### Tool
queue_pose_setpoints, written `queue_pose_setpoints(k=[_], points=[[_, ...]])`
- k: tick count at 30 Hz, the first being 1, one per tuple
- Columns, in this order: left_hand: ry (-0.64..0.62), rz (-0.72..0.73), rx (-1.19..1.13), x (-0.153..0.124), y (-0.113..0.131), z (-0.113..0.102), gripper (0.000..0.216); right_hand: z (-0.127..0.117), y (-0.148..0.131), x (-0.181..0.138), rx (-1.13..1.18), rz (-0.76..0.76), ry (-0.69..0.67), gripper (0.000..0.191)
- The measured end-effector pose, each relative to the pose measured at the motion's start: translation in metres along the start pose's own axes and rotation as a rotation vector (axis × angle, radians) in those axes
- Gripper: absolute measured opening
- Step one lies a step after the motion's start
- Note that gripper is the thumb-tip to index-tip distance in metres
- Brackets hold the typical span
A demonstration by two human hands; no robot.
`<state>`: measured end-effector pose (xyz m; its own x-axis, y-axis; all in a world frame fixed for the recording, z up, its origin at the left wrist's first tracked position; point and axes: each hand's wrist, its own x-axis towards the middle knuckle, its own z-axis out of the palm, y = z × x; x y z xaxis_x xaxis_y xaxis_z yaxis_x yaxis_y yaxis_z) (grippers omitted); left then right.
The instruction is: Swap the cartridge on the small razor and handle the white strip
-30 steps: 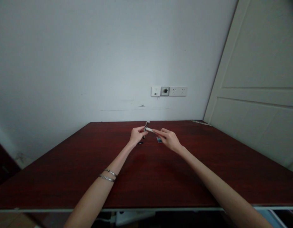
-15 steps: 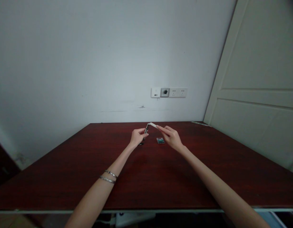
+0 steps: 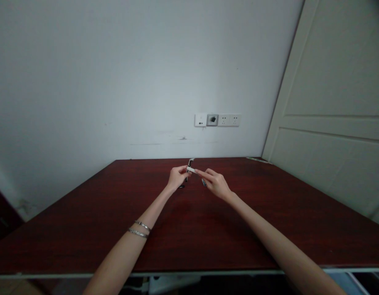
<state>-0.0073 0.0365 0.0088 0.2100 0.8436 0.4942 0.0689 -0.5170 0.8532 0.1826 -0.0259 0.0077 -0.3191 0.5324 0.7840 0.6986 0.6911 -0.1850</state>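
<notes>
My left hand (image 3: 176,178) pinches a slim black-and-silver tool (image 3: 190,164) that stands nearly upright, its pale top bent to the right; its exact kind I cannot make out. Between the fingers of my right hand (image 3: 218,183) is a short white stick-like piece (image 3: 191,169). Its far end lies across the tool's shaft in view; whether they touch I cannot tell. A small clear case (image 3: 204,182) with teal inside rests on the table, partly hidden behind my right hand. Beneath my left hand, a small dark object (image 3: 181,187) shows on the tabletop.
The dark red wooden table (image 3: 177,229) reaches back to a pale wall with sockets (image 3: 229,120). A whitish panelled door (image 3: 334,123) stands at the right. Near the back right corner lies a flat pale strip (image 3: 259,160).
My right hand has moved left and slightly down with the white piece, from the tool's bent top to its shaft. It now covers part of the clear case. My left hand has barely moved.
</notes>
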Motion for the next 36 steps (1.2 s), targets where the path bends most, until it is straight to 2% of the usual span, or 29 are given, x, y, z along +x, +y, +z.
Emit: queue_pose_setpoints(k=[2,5,7,13,18,23,28,34,36], points=[[-0.008,0.008,-0.029,0.000,-0.001,0.001,0.023,0.002,-0.005,0.001,0.064,0.017,0.045,0.036],[0.013,-0.014,-0.084,0.001,-0.003,0.003,0.025,0.006,-0.011,0.005,0.169,0.122,0.263,0.038],[0.021,-0.020,-0.103,0.001,-0.004,0.004,0.025,0.011,-0.015,0.008,0.202,0.158,0.319,0.039],[-0.005,-0.003,-0.071,0.002,-0.011,0.003,0.021,0.024,-0.027,0.005,0.259,0.084,0.217,0.040],[0.018,-0.018,-0.086,0.003,-0.013,0.003,0.023,0.026,-0.029,0.003,0.249,0.196,0.306,0.041],[-0.004,0.014,-0.079,0.001,-0.010,0.003,0.015,0.029,-0.035,0.000,0.279,0.062,0.151,0.040],[-0.035,-0.002,-0.104,0.000,-0.010,0.003,0.024,0.026,-0.028,-0.003,0.238,0.187,0.305,0.042],[-0.070,0.040,-0.081,-0.001,-0.010,0.002,0.020,0.021,-0.025,-0.015,0.200,0.061,0.121,0.042],[-0.077,0.053,-0.078,-0.001,-0.008,0.001,0.020,0.018,-0.026,-0.014,0.198,0.052,0.110,0.042]])
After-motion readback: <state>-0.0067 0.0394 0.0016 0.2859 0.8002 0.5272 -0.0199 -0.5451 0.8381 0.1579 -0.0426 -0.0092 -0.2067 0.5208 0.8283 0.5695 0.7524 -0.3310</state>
